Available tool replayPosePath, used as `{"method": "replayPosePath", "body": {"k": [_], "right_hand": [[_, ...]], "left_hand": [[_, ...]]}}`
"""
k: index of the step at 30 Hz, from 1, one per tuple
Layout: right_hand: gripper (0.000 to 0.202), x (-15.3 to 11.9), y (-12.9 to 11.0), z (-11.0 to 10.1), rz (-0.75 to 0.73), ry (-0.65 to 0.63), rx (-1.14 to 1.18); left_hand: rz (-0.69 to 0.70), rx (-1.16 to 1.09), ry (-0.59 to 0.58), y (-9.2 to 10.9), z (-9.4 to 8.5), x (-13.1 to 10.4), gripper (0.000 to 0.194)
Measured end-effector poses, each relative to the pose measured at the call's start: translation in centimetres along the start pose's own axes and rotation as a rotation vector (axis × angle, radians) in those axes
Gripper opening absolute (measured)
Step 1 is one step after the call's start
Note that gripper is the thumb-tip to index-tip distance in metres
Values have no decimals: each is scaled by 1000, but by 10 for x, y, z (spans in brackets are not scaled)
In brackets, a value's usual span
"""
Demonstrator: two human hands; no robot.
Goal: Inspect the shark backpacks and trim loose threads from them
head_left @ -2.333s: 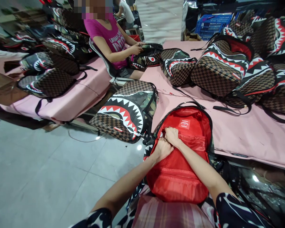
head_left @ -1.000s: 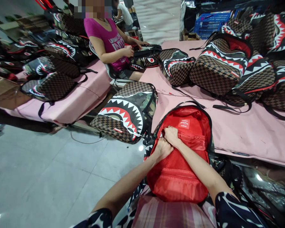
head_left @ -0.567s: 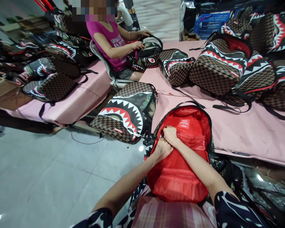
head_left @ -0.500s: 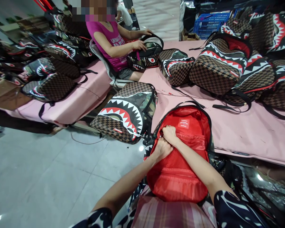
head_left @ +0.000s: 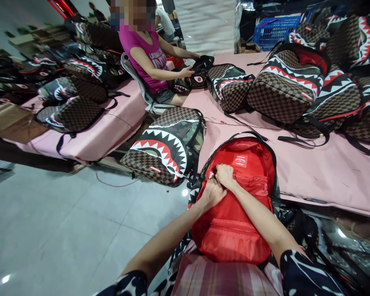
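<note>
Where 2 hands point(head_left: 213, 193) grip, backpack point(head_left: 234, 220), blurred label point(head_left: 240, 160)

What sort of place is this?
Probably a bag workshop: brown checkered backpacks with shark-teeth prints lie on a pink-covered table, a co-worker in a magenta T-shirt sits alongside, and a red-lined backpack lies open nearest the camera.

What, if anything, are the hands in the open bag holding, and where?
Left hand and right hand seem to pinch the backpack by its red lining, at its picture-left side; exact spot hidden.
</note>
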State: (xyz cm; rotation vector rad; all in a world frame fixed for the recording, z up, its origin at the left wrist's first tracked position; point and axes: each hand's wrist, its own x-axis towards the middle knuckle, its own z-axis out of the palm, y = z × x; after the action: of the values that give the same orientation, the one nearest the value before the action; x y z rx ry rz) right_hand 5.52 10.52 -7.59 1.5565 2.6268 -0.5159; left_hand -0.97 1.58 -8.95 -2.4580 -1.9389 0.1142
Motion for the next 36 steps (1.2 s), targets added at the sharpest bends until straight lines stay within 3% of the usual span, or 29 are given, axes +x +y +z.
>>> {"method": "replayPosePath", "body": {"k": [36], "right_hand": [[20, -2, -7, -10, -30, -39, -6]], "left_hand": [[11, -62, -4, 0, 2, 1, 48]]}}
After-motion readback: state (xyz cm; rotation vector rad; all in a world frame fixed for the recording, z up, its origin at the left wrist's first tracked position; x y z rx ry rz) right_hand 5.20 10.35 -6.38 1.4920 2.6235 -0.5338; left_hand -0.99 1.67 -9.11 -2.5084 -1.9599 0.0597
